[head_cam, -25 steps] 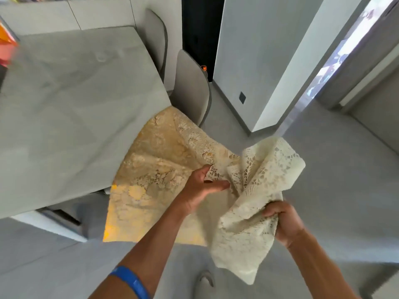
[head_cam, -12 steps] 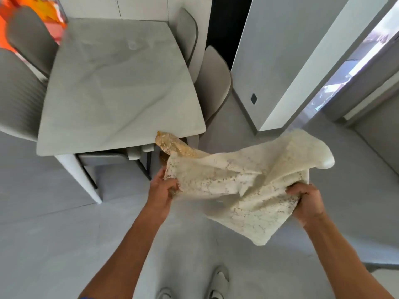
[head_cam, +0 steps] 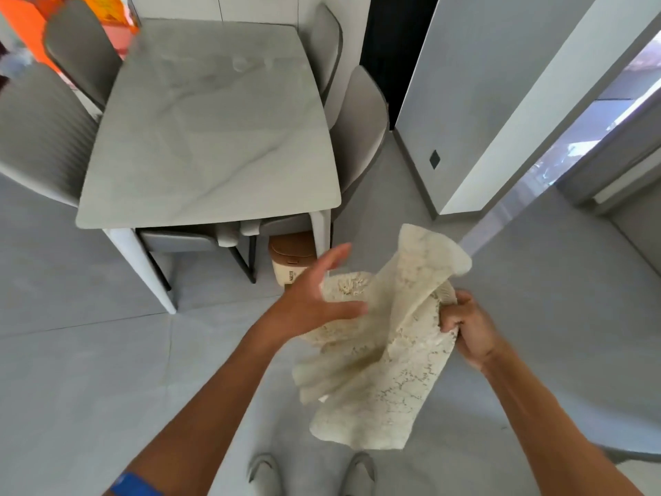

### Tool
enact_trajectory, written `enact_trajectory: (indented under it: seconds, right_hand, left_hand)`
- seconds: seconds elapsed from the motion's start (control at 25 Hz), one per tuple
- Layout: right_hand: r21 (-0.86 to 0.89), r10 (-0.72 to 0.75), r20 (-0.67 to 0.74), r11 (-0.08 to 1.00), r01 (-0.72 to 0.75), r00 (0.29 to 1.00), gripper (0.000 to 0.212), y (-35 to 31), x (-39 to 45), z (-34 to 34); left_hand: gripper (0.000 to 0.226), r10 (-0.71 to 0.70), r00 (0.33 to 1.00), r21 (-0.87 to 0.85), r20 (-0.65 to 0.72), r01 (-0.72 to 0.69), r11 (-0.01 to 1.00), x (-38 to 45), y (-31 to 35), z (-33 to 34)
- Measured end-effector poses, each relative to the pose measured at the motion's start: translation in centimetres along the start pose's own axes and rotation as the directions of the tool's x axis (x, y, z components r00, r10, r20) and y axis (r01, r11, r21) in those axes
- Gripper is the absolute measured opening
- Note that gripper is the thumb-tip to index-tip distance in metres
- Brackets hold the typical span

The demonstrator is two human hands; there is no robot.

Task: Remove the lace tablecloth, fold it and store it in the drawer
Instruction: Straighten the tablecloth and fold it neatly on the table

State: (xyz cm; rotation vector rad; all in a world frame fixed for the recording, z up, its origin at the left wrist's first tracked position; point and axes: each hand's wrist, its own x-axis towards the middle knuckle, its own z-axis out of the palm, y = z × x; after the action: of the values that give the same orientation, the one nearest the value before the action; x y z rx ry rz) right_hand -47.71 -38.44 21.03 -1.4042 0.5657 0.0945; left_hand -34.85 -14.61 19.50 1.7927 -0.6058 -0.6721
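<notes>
The cream lace tablecloth point(head_cam: 386, 356) hangs bunched in the air in front of me, off the grey marble table point(head_cam: 211, 127). My right hand point(head_cam: 468, 327) grips its gathered edge on the right side. My left hand point(head_cam: 314, 298) is spread with straight fingers against the cloth's left side and holds nothing. The cloth's lower part droops toward the floor above my feet. No drawer is visible.
Grey chairs point(head_cam: 361, 130) stand around the table, two at its right and two at its left. A brown and cream bin point(head_cam: 291, 259) sits under the table's near right corner. A grey wall corner point(head_cam: 465, 119) rises at the right. My shoes point(head_cam: 264, 474) stand on grey floor.
The cloth came fully off the table and away from it. My left hand let go of its edge and opened. The cloth collapsed into a hanging bunch held by my right hand.
</notes>
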Motion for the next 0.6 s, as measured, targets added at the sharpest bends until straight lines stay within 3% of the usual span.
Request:
enact_trajectory:
  seconds: [0.08, 0.16, 0.28, 0.36, 0.44, 0.52, 0.6]
  right_hand:
    - [-0.092, -0.014, 0.077, 0.996, 0.021, 0.997, 0.034, 0.0, -0.2, 0.0]
    - [-0.126, -0.037, 0.129, 0.991, 0.053, 0.991, 0.031, 0.2, -0.7, -1.0]
    - [-0.204, -0.047, 0.156, 0.976, 0.079, 0.987, 0.034, 0.7, -1.6, -3.0]
    - [-0.279, -0.012, 0.164, 0.959, 0.058, 0.986, 0.038, 0.9, -2.3, -3.9]
    - [-0.352, 0.027, 0.155, 0.935, 0.03, 0.988, 0.036, 0.9, -2.9, -4.4]
    - [-0.426, 0.044, 0.128, 0.905, 0.015, 0.991, 0.039, 0.5, -3.1, -5.1]
    - [-0.418, -0.029, 0.157, 0.903, 0.094, 0.987, 0.055, -0.6, -3.4, -5.2]
  left_hand:
    - [0.099, 0.054, 0.989, -0.005, 0.14, -0.054, 0.999, 2.0, 3.2, 2.9]
    - [0.086, 0.042, 0.987, -0.239, 0.153, -0.004, 0.971, 3.6, 4.6, 5.0]
    - [0.064, -0.1, 0.984, -0.57, 0.145, 0.166, 0.805, 4.6, 4.5, 6.7]
    - [0.037, -0.169, 0.973, -0.522, 0.159, 0.229, 0.822, 4.5, 4.7, 7.2]
    - [0.008, -0.133, 0.988, -0.388, 0.074, 0.151, 0.909, 4.4, 5.0, 7.4]
    - [0.015, 0.01, 1.0, -0.227, -0.018, -0.014, 0.974, 3.7, 6.0, 7.5]
    - [0.021, 0.176, 0.98, -0.054, -0.097, -0.182, 0.982, 2.4, 7.1, 8.2]
